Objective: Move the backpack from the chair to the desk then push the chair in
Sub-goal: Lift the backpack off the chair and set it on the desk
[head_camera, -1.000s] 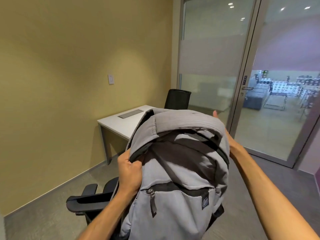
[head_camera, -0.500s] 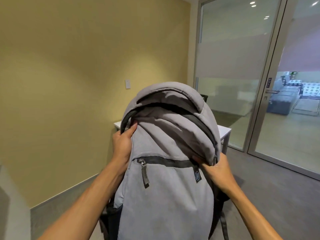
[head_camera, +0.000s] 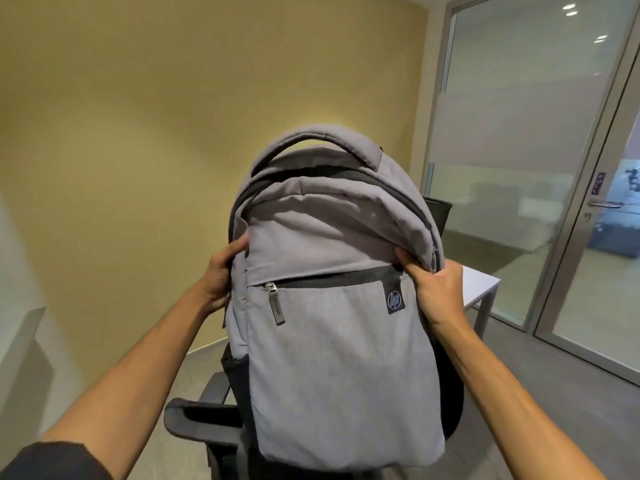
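A grey backpack (head_camera: 339,358) with a dark zip and a small logo patch hangs upright in the air in front of me, filling the middle of the view. My left hand (head_camera: 221,275) grips its left side near the upper zip. My right hand (head_camera: 436,289) clutches the fabric at its upper right. Below the bag, a black chair (head_camera: 197,420) shows one armrest at the bottom left. Behind the bag on the right, a corner of the white desk (head_camera: 481,289) sticks out; most of the desk is hidden.
A yellow wall runs along the left and back. A second black chair (head_camera: 438,213) stands beyond the desk. Frosted glass panels and a glass door (head_camera: 595,237) close the right side. Grey floor lies open to the right.
The backpack has stayed lifted while the view has turned left and dropped, bringing the chair armrest back into sight. Both hands have kept their grip on the bag's sides.
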`<state>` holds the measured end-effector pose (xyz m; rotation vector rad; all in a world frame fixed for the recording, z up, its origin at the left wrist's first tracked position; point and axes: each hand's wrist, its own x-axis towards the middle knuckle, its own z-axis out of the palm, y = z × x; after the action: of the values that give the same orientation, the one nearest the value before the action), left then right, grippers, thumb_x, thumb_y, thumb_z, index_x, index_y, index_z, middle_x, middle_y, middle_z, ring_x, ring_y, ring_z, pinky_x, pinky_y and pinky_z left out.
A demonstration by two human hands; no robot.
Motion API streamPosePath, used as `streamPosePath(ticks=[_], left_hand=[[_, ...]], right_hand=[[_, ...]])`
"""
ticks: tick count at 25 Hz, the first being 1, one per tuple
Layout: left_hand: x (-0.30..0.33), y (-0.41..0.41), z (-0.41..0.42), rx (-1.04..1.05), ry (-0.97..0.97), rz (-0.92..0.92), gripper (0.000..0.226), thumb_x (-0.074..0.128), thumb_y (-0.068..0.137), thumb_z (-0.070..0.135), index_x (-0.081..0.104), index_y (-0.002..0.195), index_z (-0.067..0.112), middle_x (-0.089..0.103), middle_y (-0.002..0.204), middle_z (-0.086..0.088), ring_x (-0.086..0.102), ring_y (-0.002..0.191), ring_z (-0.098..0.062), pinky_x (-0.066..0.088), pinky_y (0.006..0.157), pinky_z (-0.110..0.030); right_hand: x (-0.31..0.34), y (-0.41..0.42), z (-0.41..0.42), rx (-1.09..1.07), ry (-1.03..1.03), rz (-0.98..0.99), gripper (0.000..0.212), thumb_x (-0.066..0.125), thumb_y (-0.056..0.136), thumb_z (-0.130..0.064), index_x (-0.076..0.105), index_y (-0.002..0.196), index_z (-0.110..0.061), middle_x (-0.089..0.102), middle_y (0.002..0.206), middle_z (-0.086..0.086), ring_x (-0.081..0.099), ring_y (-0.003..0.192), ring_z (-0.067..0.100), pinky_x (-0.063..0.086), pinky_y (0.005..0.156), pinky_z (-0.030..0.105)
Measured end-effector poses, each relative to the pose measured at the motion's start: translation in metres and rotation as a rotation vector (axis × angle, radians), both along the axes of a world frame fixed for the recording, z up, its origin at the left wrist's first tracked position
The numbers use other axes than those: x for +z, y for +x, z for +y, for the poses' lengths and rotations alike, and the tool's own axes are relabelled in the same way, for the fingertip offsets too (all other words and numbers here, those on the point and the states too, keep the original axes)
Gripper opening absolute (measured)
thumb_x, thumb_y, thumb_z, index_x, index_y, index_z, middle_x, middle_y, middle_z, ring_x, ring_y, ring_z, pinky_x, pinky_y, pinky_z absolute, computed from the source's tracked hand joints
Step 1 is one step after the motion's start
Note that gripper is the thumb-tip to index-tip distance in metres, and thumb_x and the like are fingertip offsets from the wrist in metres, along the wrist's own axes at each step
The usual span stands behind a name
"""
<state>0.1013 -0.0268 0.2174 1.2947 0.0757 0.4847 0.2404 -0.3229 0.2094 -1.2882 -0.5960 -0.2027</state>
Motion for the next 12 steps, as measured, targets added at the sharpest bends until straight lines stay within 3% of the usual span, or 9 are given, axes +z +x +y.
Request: streamPosePath(ticks=[4, 7, 8, 10, 12], left_hand=[[-0.037, 0.003, 0.019, -0.107, 0.006, 0.093, 0.052, 0.085, 0.047, 0.044, 0.081, 0.091, 0.017, 0.078, 0.098, -0.007, 0.073, 0.088, -0.024, 0.058, 0.07, -0.03], [-0.062, 0.006, 0.035, -0.02, 0.194, 0.162, 0.084, 0.094, 0.03, 0.047, 0.072, 0.103, 0.011, 0.076, 0.102, -0.01, 0.071, 0.092, -0.029, 0.056, 0.07, -0.032], [-0.072, 0.012, 0.042, 0.045, 0.257, 0.137, 0.088, 0.095, 0.032, 0.047, 0.069, 0.108, 0.01, 0.077, 0.103, -0.009, 0.072, 0.095, -0.028, 0.058, 0.072, -0.031], [-0.088, 0.025, 0.059, 0.217, 0.302, 0.045, 0.069, 0.093, 0.051, 0.041, 0.071, 0.108, 0.009, 0.078, 0.101, -0.007, 0.073, 0.095, -0.027, 0.059, 0.072, -0.029], [-0.096, 0.038, 0.084, 0.348, 0.192, -0.009, 0.059, 0.087, 0.062, 0.035, 0.069, 0.108, 0.003, 0.078, 0.099, -0.01, 0.074, 0.093, -0.028, 0.059, 0.07, -0.029]], right_hand=[[0.006, 0.032, 0.025, -0.063, -0.007, 0.062, 0.017, 0.08, 0.08, -0.033, 0.077, 0.087, -0.018, 0.076, 0.069, -0.008, 0.07, 0.062, 0.001, 0.049, 0.05, 0.013], [-0.001, 0.046, 0.058, -0.103, -0.024, 0.109, 0.026, 0.08, 0.08, -0.036, 0.076, 0.094, -0.015, 0.076, 0.071, -0.006, 0.07, 0.061, 0.001, 0.048, 0.048, 0.011], [-0.004, 0.05, 0.071, -0.111, -0.034, 0.117, 0.025, 0.08, 0.079, -0.036, 0.076, 0.092, -0.015, 0.076, 0.069, -0.007, 0.071, 0.062, 0.002, 0.049, 0.048, 0.011], [-0.007, 0.055, 0.103, -0.122, -0.071, 0.119, 0.018, 0.081, 0.077, -0.036, 0.076, 0.084, -0.02, 0.076, 0.069, -0.009, 0.072, 0.064, 0.005, 0.05, 0.05, 0.013], [-0.007, 0.059, 0.138, -0.147, -0.098, 0.104, 0.015, 0.082, 0.076, -0.037, 0.074, 0.077, -0.024, 0.077, 0.071, -0.006, 0.072, 0.065, 0.006, 0.052, 0.051, 0.015]])
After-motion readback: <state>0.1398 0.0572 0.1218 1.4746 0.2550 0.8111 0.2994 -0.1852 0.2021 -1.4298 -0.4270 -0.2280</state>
